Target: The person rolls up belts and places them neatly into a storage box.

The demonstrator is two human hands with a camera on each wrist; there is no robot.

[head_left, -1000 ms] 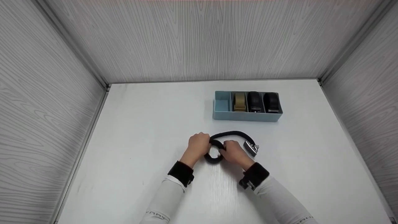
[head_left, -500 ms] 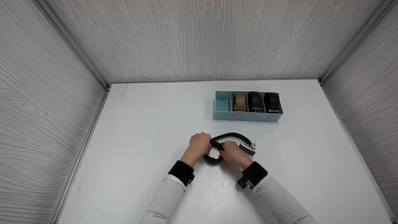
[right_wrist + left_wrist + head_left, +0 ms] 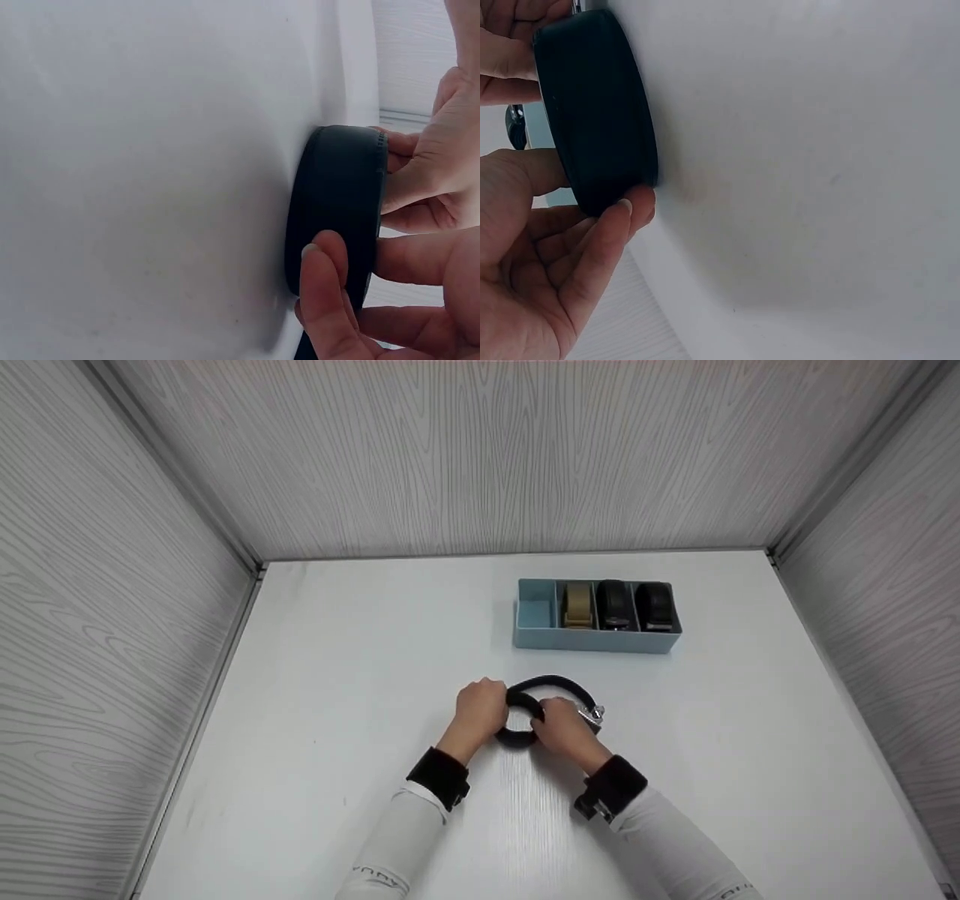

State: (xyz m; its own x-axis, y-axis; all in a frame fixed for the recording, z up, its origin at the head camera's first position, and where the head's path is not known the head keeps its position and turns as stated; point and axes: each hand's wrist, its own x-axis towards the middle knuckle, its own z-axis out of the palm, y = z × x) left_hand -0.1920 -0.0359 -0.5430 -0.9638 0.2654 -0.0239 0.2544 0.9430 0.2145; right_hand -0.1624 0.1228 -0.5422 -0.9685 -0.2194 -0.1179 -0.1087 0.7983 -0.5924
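A black belt (image 3: 517, 740), partly rolled into a ring, stands on its edge on the white table between both hands. My left hand (image 3: 481, 707) grips the coil's left side, with thumb and fingers pinching the strap (image 3: 596, 112) in the left wrist view. On the coil's right side, my right hand (image 3: 564, 725) pinches the strap, its thumb inside the ring. The belt's loose length arcs behind the right hand to a silver buckle (image 3: 597, 712), which that hand partly covers. In the right wrist view the coil (image 3: 337, 195) shows side-on between the fingers.
Behind the hands stands a blue divided box (image 3: 600, 641). One compartment at its left holds nothing; the others hold a rolled tan belt (image 3: 578, 604) and two rolled black belts (image 3: 614, 604). Grey wood-patterned panels (image 3: 480, 457) enclose the table.
The loose end of the belt has grown shorter, and its buckle has slid left toward the right hand. Both hands keep their hold on the coil with only small shifts.
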